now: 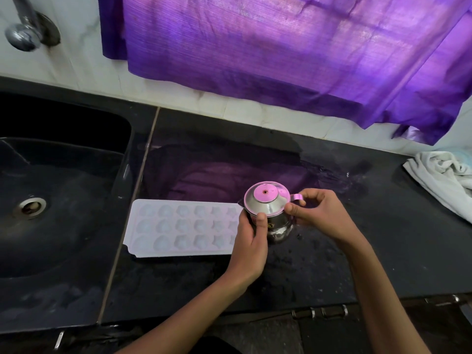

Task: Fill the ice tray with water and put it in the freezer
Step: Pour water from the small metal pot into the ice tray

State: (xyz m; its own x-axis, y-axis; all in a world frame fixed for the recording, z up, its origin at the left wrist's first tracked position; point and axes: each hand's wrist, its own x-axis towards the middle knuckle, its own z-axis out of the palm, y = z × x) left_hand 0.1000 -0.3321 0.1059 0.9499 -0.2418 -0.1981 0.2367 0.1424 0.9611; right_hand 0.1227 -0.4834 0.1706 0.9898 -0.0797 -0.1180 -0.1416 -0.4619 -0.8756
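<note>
A white ice tray [178, 227] with several shaped wells lies flat on the black counter [383, 238], just right of the sink. At its right end stands a small steel jug [265, 205] with a domed lid. My left hand [251, 245] grips the jug's body from the front, thumb on the lid's rim. My right hand [316, 215] pinches the jug's right side by its handle and the lid's edge. I cannot tell whether the wells hold water.
A black sink [63, 200] with a drain fills the left side, a metal tap [23, 34] above it. A purple curtain [281, 47] hangs over the tiled wall. A crumpled white cloth [441, 175] lies at the counter's right. Water drops speckle the counter near the jug.
</note>
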